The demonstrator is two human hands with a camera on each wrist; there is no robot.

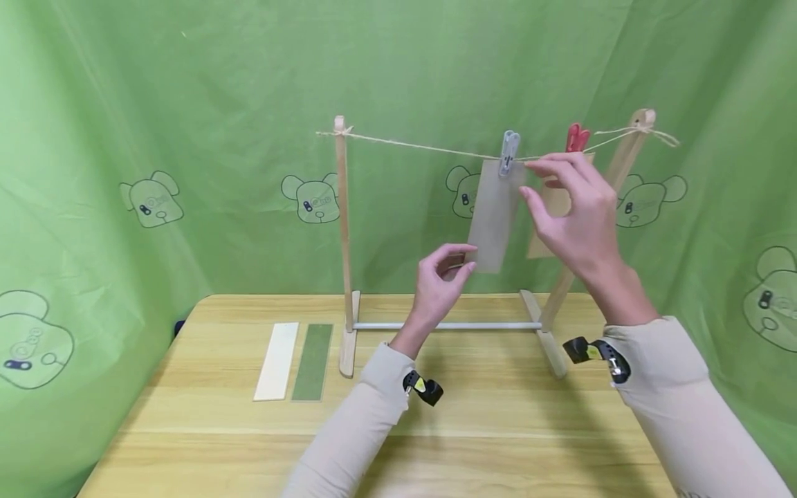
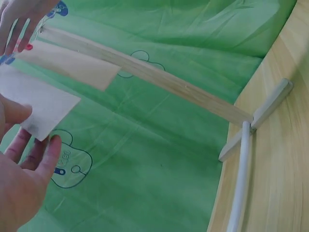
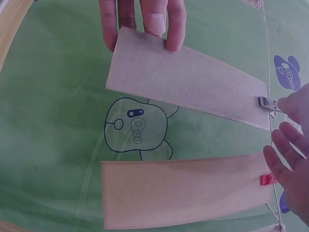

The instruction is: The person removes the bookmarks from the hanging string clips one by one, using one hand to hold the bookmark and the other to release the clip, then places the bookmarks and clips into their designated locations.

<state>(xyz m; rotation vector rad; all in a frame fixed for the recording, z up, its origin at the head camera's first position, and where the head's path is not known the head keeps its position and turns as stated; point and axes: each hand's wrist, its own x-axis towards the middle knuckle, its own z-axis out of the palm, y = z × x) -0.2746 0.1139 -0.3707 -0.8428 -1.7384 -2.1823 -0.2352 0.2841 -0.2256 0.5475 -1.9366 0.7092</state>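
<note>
A grey rectangular strip (image 1: 492, 214) hangs from the string (image 1: 423, 146), held by a grey-blue clothespin (image 1: 509, 152). My left hand (image 1: 436, 283) is at the strip's lower left edge, thumb and fingers apart, their tips overlapping the edge. In the left wrist view the left thumb (image 2: 18, 111) lies over the strip's face, with the other fingers beyond its lower end. Just right of the clothespin, my right hand (image 1: 579, 207) has thumb and index spread with a gap between them. Behind it hangs a tan strip (image 3: 183, 193) under a red clothespin (image 1: 577, 137).
The string runs between two wooden posts (image 1: 344, 228) joined low down by a white rod (image 1: 448, 326). A white strip (image 1: 277, 362) and a green strip (image 1: 313, 362) lie side by side on the wooden table (image 1: 205, 415). A green curtain (image 1: 236, 90) surrounds it.
</note>
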